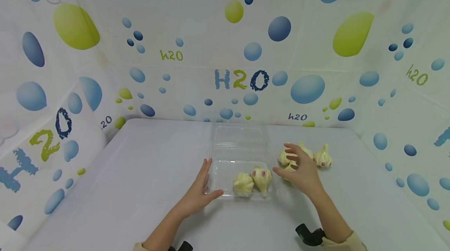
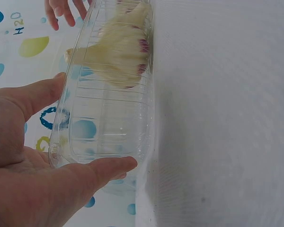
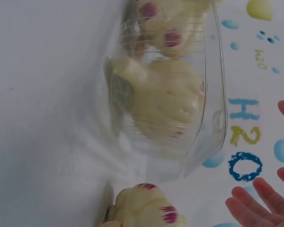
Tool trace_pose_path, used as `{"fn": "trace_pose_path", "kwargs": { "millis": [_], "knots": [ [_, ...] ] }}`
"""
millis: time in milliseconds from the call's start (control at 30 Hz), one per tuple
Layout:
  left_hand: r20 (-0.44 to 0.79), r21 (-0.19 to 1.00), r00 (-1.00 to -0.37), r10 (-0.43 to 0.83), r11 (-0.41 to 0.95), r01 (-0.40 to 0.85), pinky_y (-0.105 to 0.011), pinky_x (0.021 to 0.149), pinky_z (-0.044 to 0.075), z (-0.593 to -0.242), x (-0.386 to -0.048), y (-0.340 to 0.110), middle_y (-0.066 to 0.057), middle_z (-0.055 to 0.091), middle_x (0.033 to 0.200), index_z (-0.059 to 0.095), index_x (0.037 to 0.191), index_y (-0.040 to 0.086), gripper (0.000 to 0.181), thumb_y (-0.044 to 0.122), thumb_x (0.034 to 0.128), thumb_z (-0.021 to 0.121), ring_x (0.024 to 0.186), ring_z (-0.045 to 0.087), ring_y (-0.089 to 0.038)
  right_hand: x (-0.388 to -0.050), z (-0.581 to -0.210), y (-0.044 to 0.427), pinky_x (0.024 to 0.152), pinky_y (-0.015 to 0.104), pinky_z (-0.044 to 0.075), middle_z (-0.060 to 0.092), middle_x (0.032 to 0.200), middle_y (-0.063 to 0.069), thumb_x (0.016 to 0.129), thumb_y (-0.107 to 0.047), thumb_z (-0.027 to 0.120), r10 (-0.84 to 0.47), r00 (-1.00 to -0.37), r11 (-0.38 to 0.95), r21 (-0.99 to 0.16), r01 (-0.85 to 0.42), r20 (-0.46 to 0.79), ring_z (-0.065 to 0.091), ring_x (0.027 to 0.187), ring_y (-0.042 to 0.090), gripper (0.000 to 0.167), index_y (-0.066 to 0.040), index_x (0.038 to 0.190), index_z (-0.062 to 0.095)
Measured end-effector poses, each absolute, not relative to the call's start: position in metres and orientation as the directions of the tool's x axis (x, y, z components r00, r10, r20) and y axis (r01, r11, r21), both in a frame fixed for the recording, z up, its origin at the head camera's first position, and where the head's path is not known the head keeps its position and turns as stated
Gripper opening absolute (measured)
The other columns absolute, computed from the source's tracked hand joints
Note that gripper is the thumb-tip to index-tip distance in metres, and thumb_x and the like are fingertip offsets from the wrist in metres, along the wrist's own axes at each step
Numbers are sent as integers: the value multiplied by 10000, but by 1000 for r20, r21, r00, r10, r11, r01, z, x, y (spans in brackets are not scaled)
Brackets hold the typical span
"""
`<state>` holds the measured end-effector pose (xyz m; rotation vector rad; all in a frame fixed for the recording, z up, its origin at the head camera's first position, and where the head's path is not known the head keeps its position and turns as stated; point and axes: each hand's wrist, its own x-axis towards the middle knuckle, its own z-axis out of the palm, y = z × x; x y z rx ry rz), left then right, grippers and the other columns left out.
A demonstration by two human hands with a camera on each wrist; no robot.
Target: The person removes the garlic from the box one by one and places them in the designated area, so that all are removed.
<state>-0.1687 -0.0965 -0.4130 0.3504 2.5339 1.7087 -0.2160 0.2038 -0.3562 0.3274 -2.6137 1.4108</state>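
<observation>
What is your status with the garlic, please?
Left hand touching clear rectangular plastic box. Two round cream garlic heads inside. Right hand empty, near loose garlic heads. Nothing visibly in the way.

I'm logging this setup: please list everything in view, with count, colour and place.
Box: one, clear, mid-table, lid open at back
Boxed garlic: two, cream with purple patches, right part of box
Loose garlic: at least four, cream, on table right of box
Table: one, white, beneath
Backdrop: white, blue-and-green print, behind and at sides
Wrist gear: two pieces, black, by the wrists
Sleeves: two, beige, bottom edge
Left hand: one, bare, at box's left
Right hand: one, bare, over loose garlic
</observation>
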Motion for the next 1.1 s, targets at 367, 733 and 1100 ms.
{"fn": "trace_pose_path", "kwargs": {
  "millis": [367, 733, 1100],
  "knots": [
    [76, 923, -972, 223, 353, 153, -535, 1030, 208, -414, -169, -97, -177, -94, 1509, 42, 1480, 126, 948, 162, 806, 707, 1358, 33, -394, -215, -360, 188, 841, 484, 480, 520, 1206, 139, 646, -180, 839, -181, -948, 497, -807, -318, 262, 541, 1059, 330, 717, -123, 1265, 482],
    [85, 926, -971, 225, 342, 160, -552, 1006, 239, -415, -170, -97, -179, -97, 1508, 42, 1478, 106, 951, 156, 803, 711, 1351, 51, -410, -212, -362, 169, 862, 480, 469, 510, 1266, 106, 664, -128, 824, -230, -940, 450, -829, -332, 251, 528, 1101, 310, 674, -114, 1258, 507],
    [82, 926, -970, 230, 341, 159, -543, 1018, 225, -414, -169, -97, -181, -104, 1506, 35, 1476, 96, 951, 148, 805, 707, 1353, 51, -405, -213, -374, 153, 841, 449, 488, 514, 1257, 69, 685, -129, 800, -260, -937, 435, -838, -329, 233, 522, 1092, 323, 593, -137, 1221, 544]
  ]
}}
